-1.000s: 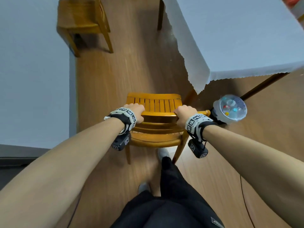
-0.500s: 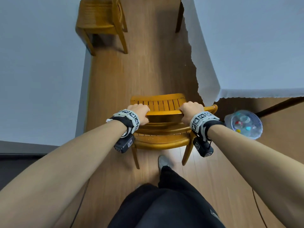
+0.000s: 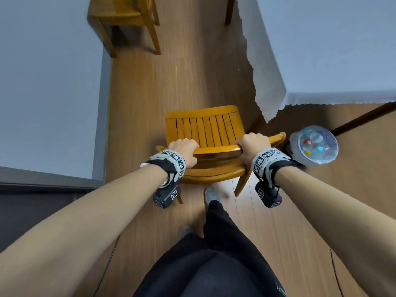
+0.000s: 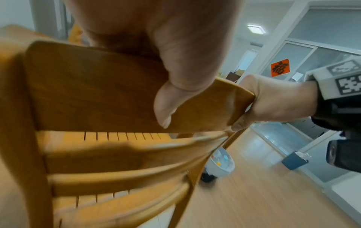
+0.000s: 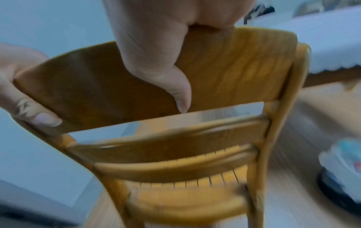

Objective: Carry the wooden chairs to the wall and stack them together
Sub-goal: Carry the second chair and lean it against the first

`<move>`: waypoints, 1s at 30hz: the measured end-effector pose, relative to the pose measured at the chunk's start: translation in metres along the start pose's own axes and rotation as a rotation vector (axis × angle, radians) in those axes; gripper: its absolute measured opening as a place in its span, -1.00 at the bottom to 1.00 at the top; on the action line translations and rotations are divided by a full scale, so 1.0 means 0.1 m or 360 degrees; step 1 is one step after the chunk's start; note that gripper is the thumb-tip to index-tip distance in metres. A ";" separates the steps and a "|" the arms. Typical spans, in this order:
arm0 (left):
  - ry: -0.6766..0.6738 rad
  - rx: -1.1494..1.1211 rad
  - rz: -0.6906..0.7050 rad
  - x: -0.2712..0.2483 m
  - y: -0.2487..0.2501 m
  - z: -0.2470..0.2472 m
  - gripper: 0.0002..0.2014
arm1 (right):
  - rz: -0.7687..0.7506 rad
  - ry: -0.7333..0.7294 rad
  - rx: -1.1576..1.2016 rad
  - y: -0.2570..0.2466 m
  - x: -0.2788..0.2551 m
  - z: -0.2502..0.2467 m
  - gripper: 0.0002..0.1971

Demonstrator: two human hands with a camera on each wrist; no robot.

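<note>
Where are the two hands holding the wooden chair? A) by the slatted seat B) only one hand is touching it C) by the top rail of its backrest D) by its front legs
C: the left hand and the right hand both curl over the top rail of the wooden chair, thumbs pressed on the rail's back face in the wrist views.

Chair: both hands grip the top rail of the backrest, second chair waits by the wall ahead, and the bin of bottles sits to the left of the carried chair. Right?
One slip: the bin of bottles sits to the right of the carried chair, by the table, as the head view shows. The rest holds: left hand and right hand grip the top rail, and the second chair waits by the wall ahead.
</note>
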State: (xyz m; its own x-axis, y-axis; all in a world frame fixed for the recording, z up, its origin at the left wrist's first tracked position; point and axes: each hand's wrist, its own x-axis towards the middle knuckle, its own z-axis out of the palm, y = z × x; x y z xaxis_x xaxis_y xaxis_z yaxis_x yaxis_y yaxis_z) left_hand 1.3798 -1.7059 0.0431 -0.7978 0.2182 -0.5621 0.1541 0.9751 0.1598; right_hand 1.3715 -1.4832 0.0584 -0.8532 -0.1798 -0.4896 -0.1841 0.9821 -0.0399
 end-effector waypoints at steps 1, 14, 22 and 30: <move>-0.0031 -0.0001 0.0006 -0.04 0.03 0.13 -0.56 | -0.0003 -0.0016 0.0006 -0.01 -0.08 0.13 -0.90; -0.0069 0.0064 -0.0063 0.16 0.02 0.30 -0.66 | -0.0102 -0.0006 0.0064 0.04 0.21 0.44 -0.85; -0.0085 0.0013 -0.0180 0.78 -0.12 -0.34 -0.57 | -0.0197 -0.0011 -0.0014 0.17 1.06 -0.17 -0.78; -0.0011 -0.0052 -0.0283 1.41 -0.46 -0.94 -0.59 | -0.0316 0.0000 -0.0044 0.16 1.96 -0.79 -0.82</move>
State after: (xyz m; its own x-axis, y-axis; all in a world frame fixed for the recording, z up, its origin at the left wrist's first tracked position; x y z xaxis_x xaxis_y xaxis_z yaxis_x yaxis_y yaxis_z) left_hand 1.2055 -1.7238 0.0332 -0.8068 0.0427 -0.5892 -0.0084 0.9965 0.0837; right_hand 1.1631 -1.5066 0.0305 -0.7989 -0.3699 -0.4743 -0.3622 0.9254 -0.1114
